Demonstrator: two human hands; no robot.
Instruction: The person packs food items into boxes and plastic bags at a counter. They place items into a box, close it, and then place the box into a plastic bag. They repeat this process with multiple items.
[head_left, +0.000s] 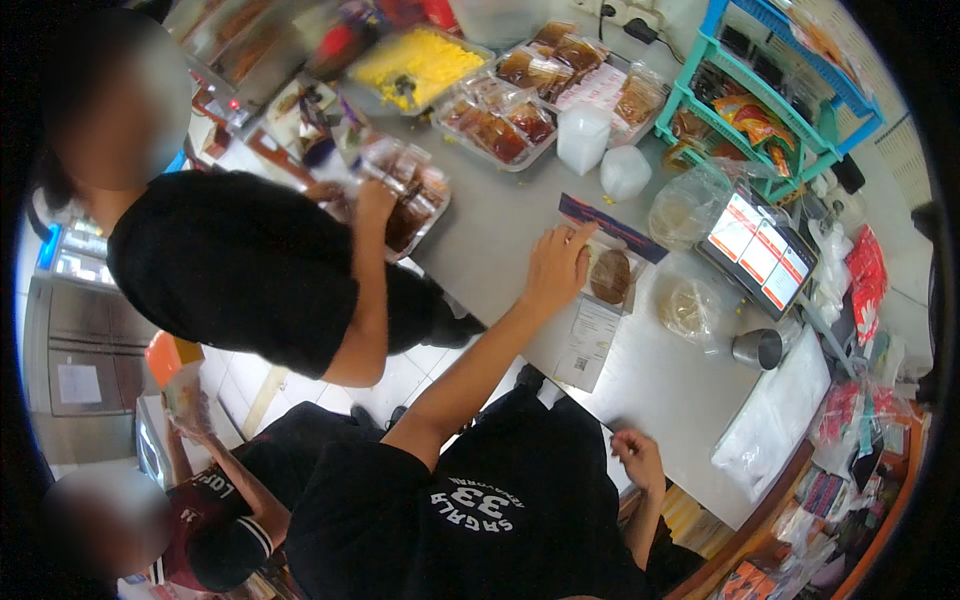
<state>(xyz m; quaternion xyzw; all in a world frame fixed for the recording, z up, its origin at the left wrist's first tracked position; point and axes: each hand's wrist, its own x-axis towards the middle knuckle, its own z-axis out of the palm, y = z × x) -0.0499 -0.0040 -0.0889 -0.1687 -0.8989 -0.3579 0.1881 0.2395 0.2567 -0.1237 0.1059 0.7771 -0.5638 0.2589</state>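
A cardboard food box (631, 283) with a dark purple flap (613, 227) stands open on the metal table, a brown round piece of food (610, 276) inside it. My left hand (559, 266) is at the box's left side, its fingers on the edge by the flap. A printed paper slip (587, 341) lies against the near side of the box and reaches to the table edge. My right hand (637, 457) hangs by the near table edge, fingers loosely curled, with nothing visible in it.
Trays of packed brown food (495, 124) and a tray of yellow food (420, 66) stand at the back, near white plastic tubs (583, 139). To the right are a tablet (759, 251), a metal cup (757, 349) and plastic bags (776, 412). A co-worker (240, 270) works at the left; another person holds an orange box.
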